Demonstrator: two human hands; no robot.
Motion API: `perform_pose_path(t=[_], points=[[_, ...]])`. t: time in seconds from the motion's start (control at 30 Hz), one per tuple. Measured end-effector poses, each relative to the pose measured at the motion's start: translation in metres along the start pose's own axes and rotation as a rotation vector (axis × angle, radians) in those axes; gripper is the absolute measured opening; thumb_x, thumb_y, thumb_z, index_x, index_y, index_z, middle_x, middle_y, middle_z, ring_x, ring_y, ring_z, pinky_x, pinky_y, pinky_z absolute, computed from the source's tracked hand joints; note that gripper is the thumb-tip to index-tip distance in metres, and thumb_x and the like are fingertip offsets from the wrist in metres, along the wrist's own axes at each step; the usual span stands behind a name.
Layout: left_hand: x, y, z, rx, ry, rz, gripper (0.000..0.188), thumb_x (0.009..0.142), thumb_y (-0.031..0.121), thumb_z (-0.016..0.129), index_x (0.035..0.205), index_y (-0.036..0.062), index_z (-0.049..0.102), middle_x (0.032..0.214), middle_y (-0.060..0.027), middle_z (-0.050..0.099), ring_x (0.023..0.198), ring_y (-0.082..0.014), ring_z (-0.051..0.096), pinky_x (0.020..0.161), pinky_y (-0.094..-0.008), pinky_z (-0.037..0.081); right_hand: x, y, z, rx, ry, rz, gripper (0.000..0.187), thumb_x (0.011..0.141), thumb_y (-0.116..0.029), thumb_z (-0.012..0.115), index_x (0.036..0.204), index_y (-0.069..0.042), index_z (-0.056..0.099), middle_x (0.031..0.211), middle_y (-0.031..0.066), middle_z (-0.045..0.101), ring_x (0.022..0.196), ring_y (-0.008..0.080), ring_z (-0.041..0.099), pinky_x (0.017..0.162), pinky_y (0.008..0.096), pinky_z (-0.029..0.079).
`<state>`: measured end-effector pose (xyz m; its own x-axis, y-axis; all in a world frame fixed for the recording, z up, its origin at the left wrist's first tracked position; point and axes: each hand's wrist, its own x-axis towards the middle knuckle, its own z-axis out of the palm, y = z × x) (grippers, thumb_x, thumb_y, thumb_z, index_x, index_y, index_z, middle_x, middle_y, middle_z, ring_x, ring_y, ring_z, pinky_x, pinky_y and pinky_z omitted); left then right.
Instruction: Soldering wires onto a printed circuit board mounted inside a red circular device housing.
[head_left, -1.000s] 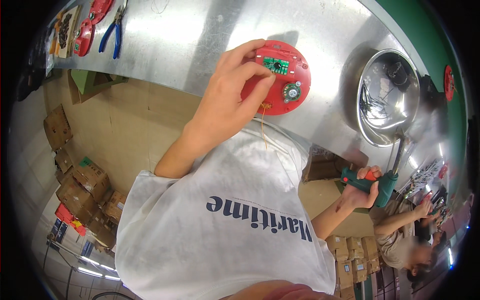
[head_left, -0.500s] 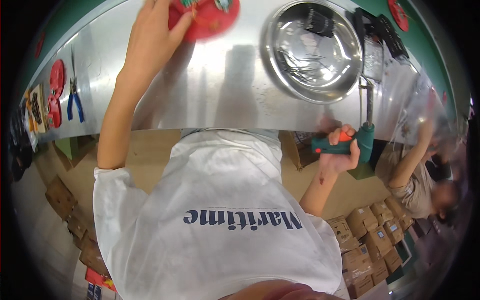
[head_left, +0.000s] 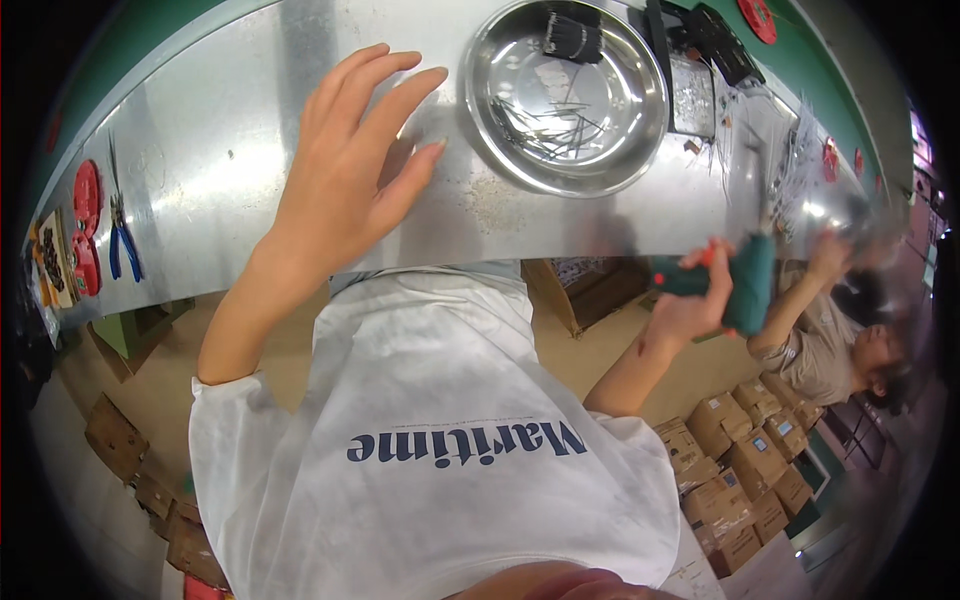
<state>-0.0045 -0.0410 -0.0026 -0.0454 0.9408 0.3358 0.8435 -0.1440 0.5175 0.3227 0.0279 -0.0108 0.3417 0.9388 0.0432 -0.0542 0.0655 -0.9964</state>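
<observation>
My left hand (head_left: 350, 165) hovers over the metal table, fingers spread and nothing in them. To its right stands a steel bowl (head_left: 482, 135) with a tied bundle of black wires (head_left: 572, 38) and several loose dark wires (head_left: 560, 125). Beyond the table's front edge, my right hand (head_left: 697, 308) grips the handle of a green soldering gun (head_left: 748, 288) with a red trigger. Motion blurs its body, and its metal tip is hard to make out. The red round thing that was by my left hand earlier is out of view.
Blue-handled pliers (head_left: 123, 245) and red round housings (head_left: 87, 225) lie at the table's left end. A small metal tray (head_left: 692, 95) and black items (head_left: 722, 42) sit right of the bowl. A co-worker (head_left: 815, 330) works at the right. Cardboard boxes (head_left: 720, 505) stand on the floor.
My left hand has let go of the red round thing and come nearer. My right hand has swung the soldering gun to the right. The view has shifted, so the bowl appears farther left.
</observation>
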Motion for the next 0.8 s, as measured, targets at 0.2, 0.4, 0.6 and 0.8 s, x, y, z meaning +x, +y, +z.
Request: perform_pose_path(t=[0.2,0.4,0.6,0.8], points=[[0.003,0.009,0.008,-0.067,0.03,0.079,0.029,0.076,0.008,0.068,0.105,0.0057,0.063,0.107,-0.0082,0.06,0.105,-0.0293,0.053,0.089,-0.0401,0.041,0.004,0.007,0.002,-0.064,-0.049,0.117,0.019,0.087,-0.013,0.057,0.09,0.004,0.063,0.085,0.0063,0.056,0.065,0.0148,0.05,0.061,0.026,0.039],[0.041,0.022,0.053,-0.051,-0.001,0.199,0.009,0.074,0.012,0.069,0.08,0.0063,0.065,0.085,-0.0065,0.061,0.089,-0.0241,0.054,0.076,-0.038,0.043,-0.016,0.007,-0.002,0.107,-0.152,0.196,0.025,0.092,-0.017,0.051,0.104,0.003,0.058,0.101,0.011,0.059,0.072,0.0171,0.054,0.066,0.0289,0.044],[0.079,0.027,0.1,0.067,-0.053,0.129,0.012,0.074,0.014,0.068,0.077,0.0032,0.066,0.081,-0.0096,0.06,0.084,-0.0271,0.058,0.07,-0.0395,0.049,-0.036,0.037,-0.006,0.416,-0.224,0.384,0.027,0.094,-0.023,0.049,0.105,0.001,0.055,0.103,0.0139,0.058,0.066,0.0174,0.051,0.061,0.0285,0.041],[0.096,0.037,0.103,0.204,-0.168,0.111,0.011,0.072,0.012,0.068,0.075,0.0018,0.065,0.08,-0.0118,0.06,0.083,-0.0278,0.059,0.07,-0.038,0.051,-0.035,0.036,-0.004,0.478,-0.243,0.422,0.027,0.092,-0.023,0.046,0.102,0.0,0.056,0.1,0.0138,0.058,0.064,0.0181,0.055,0.066,0.0319,0.045]])
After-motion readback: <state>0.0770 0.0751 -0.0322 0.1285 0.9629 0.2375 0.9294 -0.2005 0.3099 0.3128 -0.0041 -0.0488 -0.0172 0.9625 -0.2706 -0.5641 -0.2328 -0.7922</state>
